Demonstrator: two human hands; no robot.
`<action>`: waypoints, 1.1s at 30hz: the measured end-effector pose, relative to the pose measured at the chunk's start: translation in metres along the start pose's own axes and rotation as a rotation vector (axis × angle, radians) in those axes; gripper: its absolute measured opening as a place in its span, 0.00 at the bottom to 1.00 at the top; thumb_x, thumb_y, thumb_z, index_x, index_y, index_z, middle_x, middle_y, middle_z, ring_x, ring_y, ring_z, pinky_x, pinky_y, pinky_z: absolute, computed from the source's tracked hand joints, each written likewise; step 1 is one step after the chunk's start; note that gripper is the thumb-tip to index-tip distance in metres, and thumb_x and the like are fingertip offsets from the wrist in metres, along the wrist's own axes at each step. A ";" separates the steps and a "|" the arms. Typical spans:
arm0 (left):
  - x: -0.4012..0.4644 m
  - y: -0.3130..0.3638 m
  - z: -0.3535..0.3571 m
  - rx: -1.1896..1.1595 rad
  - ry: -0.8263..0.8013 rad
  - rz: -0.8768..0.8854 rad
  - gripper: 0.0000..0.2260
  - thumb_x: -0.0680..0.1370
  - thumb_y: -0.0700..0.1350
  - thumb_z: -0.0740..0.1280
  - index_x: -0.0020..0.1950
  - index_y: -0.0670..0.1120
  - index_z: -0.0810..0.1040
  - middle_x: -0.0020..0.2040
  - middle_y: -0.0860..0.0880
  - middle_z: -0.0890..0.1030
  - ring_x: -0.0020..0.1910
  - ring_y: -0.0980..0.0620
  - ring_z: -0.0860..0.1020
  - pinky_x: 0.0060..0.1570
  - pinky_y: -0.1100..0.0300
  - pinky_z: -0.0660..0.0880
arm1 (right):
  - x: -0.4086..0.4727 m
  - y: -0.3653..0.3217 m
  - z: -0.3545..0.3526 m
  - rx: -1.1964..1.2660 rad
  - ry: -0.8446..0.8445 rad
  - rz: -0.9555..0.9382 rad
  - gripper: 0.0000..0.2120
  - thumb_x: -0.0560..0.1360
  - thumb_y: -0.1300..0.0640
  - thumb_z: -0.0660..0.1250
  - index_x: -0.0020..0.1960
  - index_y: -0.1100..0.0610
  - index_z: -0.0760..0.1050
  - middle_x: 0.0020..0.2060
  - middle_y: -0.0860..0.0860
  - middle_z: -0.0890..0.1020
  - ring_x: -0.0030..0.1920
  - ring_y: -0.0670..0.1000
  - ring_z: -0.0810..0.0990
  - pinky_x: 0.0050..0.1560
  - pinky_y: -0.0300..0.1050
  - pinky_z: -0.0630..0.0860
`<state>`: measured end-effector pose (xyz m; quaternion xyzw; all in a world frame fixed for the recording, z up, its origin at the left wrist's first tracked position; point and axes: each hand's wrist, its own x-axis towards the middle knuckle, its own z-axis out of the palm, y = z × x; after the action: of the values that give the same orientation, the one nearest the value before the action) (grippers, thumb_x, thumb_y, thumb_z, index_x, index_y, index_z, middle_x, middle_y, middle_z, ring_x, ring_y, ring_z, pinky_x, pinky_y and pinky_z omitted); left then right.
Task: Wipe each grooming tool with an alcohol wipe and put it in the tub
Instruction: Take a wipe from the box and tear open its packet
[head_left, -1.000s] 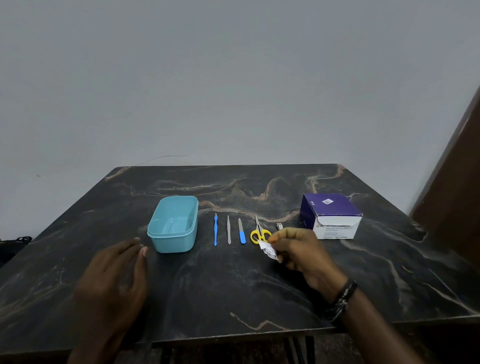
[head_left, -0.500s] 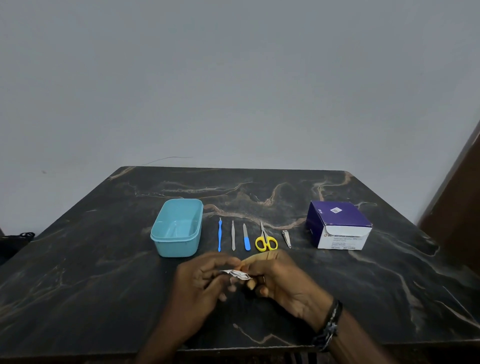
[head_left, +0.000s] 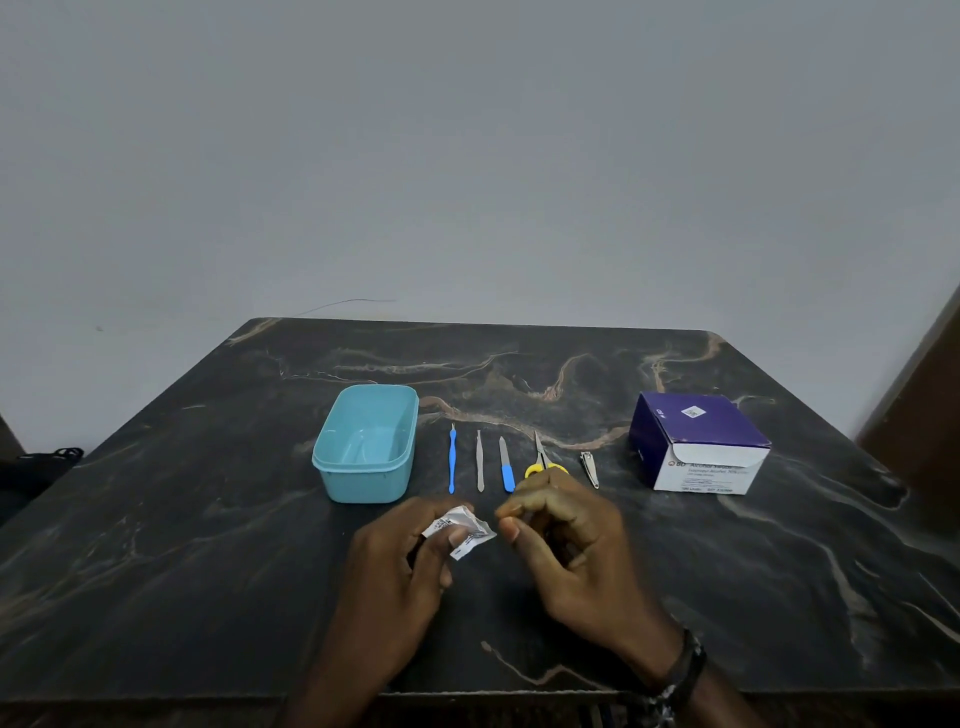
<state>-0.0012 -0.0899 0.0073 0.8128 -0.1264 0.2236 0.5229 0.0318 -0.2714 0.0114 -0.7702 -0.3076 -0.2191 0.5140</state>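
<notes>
Left hand (head_left: 410, 551) pinches the wipe sachet (head_left: 460, 529) over the counter (head_left: 208, 519); right hand (head_left: 561, 530), grip curled at the torn edge, apparently opening it. Beyond: five tools (head_left: 480, 460) unwiped, tub (head_left: 366, 447) empty.

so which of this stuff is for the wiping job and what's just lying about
For the job:
wipe packet, held by left hand
tub
cuticle pusher
tweezers
nail file
scissors
nail clipper
swab box

Lying about:
black object beyond the table's left edge
</notes>
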 end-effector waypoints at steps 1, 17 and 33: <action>0.000 0.001 -0.001 0.012 0.000 0.017 0.07 0.77 0.49 0.64 0.49 0.53 0.82 0.31 0.57 0.78 0.28 0.54 0.77 0.32 0.62 0.74 | 0.000 -0.001 0.000 0.001 -0.016 -0.006 0.05 0.73 0.65 0.71 0.44 0.56 0.81 0.40 0.47 0.80 0.40 0.50 0.79 0.38 0.42 0.74; 0.001 -0.003 0.001 0.053 -0.030 0.077 0.09 0.77 0.43 0.64 0.48 0.53 0.83 0.34 0.59 0.78 0.30 0.55 0.77 0.33 0.65 0.73 | -0.001 -0.004 0.002 -0.064 -0.099 0.086 0.03 0.73 0.61 0.69 0.42 0.55 0.81 0.36 0.46 0.80 0.36 0.46 0.78 0.36 0.40 0.74; 0.000 -0.012 0.003 -0.063 -0.009 0.000 0.10 0.77 0.44 0.63 0.49 0.55 0.83 0.33 0.51 0.80 0.30 0.54 0.77 0.31 0.63 0.74 | -0.003 -0.005 0.001 -0.088 -0.139 0.090 0.04 0.75 0.60 0.68 0.44 0.55 0.81 0.37 0.42 0.79 0.37 0.44 0.77 0.38 0.31 0.70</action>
<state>0.0054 -0.0877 -0.0035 0.7970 -0.1358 0.2159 0.5475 0.0261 -0.2701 0.0130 -0.8184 -0.2976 -0.1550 0.4666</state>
